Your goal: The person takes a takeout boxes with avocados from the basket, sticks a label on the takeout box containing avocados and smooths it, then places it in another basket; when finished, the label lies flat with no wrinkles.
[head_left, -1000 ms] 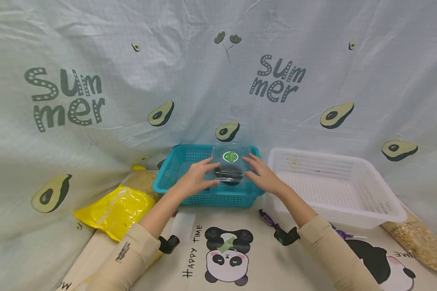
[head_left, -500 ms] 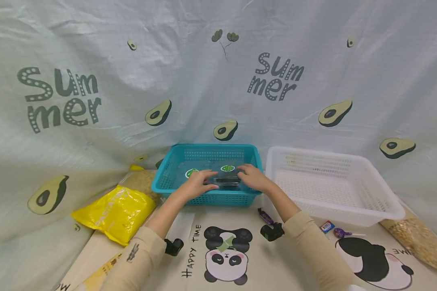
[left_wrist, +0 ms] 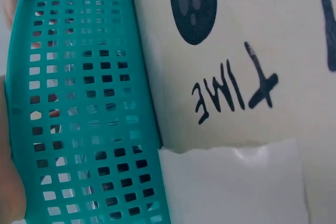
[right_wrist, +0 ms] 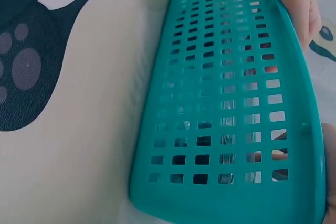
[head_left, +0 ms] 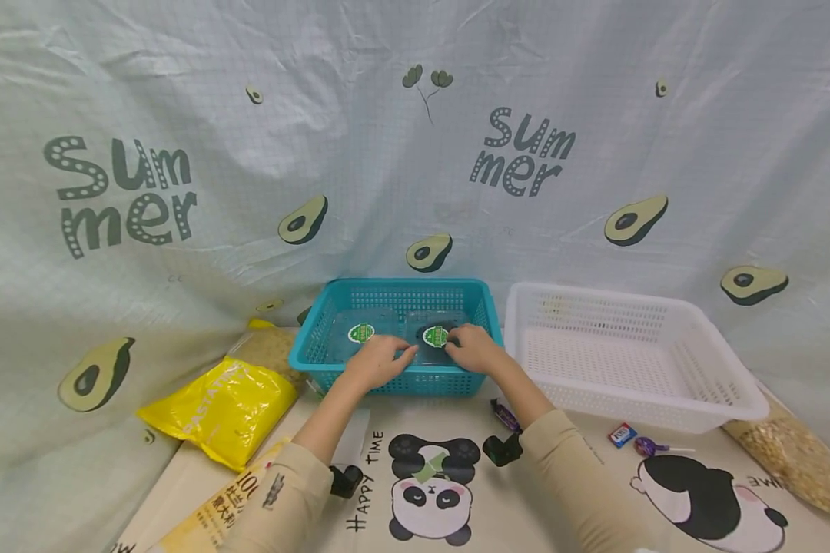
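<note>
Inside the teal basket (head_left: 429,384) sit two clear plastic boxes with round green labels. My left hand (head_left: 382,361) reaches over the front rim, its thumb and fingers at the near left edge of the right-hand clear plastic box (head_left: 425,321). At that box's right side, my right hand (head_left: 476,350) has bent fingers on it, near the label. Something dark shows inside this box. The other clear plastic box (head_left: 339,338) lies to the left, untouched. In the wrist views the basket wall hides most of the left hand (left_wrist: 10,182) and right hand (right_wrist: 331,166).
A white basket (head_left: 726,418) stands to the right. Yellow bags, including a yellow pasta bag (head_left: 224,407), lie at left. Near the front right are a purple-wrapped candy (head_left: 503,415), a small blue-and-red packet (head_left: 621,435), a lollipop (head_left: 643,445) and a grain bag (head_left: 795,461).
The held box, tilted up above the basket a second ago, has come down flat into it beside the other box. Both hands have lowered with it and drawn slightly nearer.
</note>
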Motion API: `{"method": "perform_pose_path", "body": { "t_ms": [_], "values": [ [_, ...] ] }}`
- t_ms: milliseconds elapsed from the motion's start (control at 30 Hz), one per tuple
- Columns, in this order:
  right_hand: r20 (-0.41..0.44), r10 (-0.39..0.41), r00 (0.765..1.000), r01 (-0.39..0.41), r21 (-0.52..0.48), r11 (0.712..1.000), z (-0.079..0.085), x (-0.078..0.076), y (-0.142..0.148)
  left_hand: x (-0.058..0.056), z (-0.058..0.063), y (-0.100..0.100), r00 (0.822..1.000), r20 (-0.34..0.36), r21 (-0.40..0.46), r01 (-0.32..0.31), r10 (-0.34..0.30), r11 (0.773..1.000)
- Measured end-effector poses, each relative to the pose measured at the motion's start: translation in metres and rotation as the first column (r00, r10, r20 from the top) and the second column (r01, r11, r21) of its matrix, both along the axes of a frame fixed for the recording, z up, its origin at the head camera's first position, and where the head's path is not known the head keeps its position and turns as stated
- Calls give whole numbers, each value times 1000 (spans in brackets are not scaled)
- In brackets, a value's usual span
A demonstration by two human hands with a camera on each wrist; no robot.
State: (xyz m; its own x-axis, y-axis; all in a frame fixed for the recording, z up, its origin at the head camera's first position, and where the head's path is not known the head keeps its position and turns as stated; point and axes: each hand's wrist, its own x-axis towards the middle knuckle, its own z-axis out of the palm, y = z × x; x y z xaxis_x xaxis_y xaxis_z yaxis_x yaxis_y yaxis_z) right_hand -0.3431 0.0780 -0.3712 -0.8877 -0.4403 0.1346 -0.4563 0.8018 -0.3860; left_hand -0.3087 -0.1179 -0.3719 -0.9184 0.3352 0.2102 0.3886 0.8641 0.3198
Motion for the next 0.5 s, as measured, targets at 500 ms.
{"method": "perform_pose_path", "body": {
  "t_ms": [500],
  "values": [
    [-355, 21, 935, -118, -252, 960, 2, 10, 10, 8, 1, -3, 963, -267, 58, -7, 22, 998]
  ]
}}
